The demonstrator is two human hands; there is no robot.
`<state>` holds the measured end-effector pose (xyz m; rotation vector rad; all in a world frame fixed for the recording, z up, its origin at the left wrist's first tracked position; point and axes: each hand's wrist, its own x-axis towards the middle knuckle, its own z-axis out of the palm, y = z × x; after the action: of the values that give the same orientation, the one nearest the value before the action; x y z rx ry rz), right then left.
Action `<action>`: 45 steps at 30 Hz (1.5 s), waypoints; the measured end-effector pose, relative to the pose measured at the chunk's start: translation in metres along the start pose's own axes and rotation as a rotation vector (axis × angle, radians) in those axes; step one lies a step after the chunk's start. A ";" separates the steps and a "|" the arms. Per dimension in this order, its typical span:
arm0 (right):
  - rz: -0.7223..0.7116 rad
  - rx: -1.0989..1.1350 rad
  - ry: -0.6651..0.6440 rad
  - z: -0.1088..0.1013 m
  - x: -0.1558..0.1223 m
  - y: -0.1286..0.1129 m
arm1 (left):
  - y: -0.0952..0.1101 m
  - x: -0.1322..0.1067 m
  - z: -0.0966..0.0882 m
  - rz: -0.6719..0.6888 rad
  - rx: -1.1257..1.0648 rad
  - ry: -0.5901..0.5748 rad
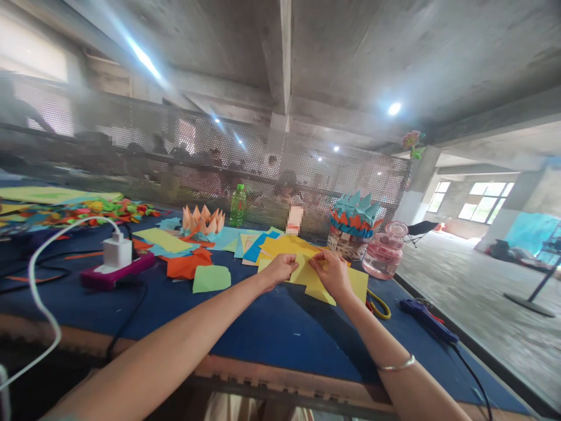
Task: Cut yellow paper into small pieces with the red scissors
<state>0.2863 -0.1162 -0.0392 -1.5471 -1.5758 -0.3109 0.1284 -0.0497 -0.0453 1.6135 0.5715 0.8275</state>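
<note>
Between my two hands is a small piece of yellow paper (300, 270), held up a little above the blue table. My left hand (280, 270) pinches its left edge, and my right hand (332, 272) pinches the right side. More yellow sheets (358, 283) lie beneath and behind my hands, with orange-yellow sheets (287, 244) further back. Yellow-handled scissors (380, 305) rest to the right of my right hand, partly hidden by paper. A light green paper piece (212, 279) lies left of my left hand.
A basket with folded paper points (350, 241) and a pink jar (382, 255) stand at the right. A purple corded tool (428, 320) lies near the right edge. Left are a power strip (114, 276), a peach paper crown (203, 222) and a green bottle (238, 207).
</note>
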 end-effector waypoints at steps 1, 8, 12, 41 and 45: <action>0.003 -0.001 0.002 0.000 0.000 0.000 | 0.000 0.000 0.000 0.000 0.006 -0.009; 0.021 0.009 0.010 0.000 0.001 0.001 | 0.002 0.000 0.000 -0.002 0.045 -0.028; 0.020 0.017 0.009 0.000 0.001 0.000 | 0.003 -0.001 0.000 0.000 0.054 -0.025; 0.027 0.030 -0.008 -0.002 0.001 0.000 | 0.007 -0.004 0.002 -0.038 -0.012 -0.030; 0.033 0.085 0.007 -0.003 0.001 -0.001 | 0.008 -0.004 0.003 -0.044 -0.012 0.004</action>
<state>0.2868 -0.1177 -0.0362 -1.5031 -1.5369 -0.2282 0.1272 -0.0563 -0.0384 1.5832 0.6016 0.8010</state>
